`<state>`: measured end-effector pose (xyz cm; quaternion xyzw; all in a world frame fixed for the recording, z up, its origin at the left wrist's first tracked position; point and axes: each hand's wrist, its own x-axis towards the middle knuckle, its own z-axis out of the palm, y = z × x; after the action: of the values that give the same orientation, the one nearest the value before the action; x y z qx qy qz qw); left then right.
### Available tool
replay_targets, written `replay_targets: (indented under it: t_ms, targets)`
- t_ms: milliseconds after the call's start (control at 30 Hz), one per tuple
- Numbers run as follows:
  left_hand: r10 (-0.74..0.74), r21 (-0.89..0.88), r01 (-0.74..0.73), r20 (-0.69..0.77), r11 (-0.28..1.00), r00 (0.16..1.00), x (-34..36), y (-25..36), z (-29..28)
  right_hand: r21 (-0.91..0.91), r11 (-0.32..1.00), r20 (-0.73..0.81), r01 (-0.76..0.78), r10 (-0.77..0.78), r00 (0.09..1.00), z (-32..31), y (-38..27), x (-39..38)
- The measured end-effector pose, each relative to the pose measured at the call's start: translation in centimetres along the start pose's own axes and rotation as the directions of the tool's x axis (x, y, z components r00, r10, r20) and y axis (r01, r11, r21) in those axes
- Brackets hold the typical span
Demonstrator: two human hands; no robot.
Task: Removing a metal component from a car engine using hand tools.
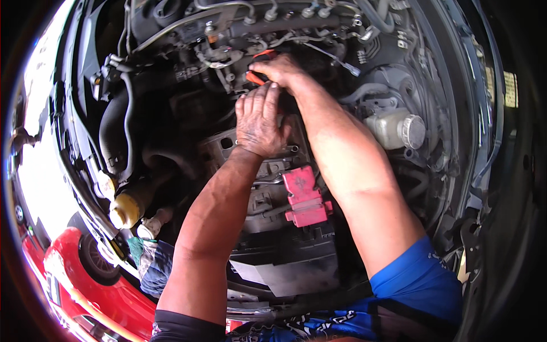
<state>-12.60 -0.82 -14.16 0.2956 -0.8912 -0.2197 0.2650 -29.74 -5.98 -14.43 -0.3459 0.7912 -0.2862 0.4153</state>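
The orange-handled tool (254, 78) is at upper centre, clasped in the right hand (283, 69), which slants in from lower right; just below, the left hand (258, 122) stretches upward, back showing, its grip impossible to tell.

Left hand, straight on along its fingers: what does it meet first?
Likely the orange-handled tool in the right hand, just beyond the fingertips of the left hand; depth is unclear, so they may already touch.
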Motion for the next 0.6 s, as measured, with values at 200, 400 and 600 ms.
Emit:
replay_targets:
  t_ms: [200,400,600]
  targets:
    - [0.029,0.099,-0.027,-0.021,0.995,0.999,-0.3,-0.4,0.6,-0.089,0.991,0.013,-0.097,0.098,0.995,0.3,-2.1,-0.2]
    - [0.021,0.132,-0.019,-0.015,0.991,1.0,0.3,-0.5,-0.1,-0.154,0.987,0.052,-0.045,0.054,0.997,0.9,-0.9,0.5]
    - [0.096,0.045,-0.09,-0.15,0.995,0.984,5.7,4.0,-4.7,-0.223,0.912,0.268,0.344,-0.282,0.921,0.1,0.7,2.2]
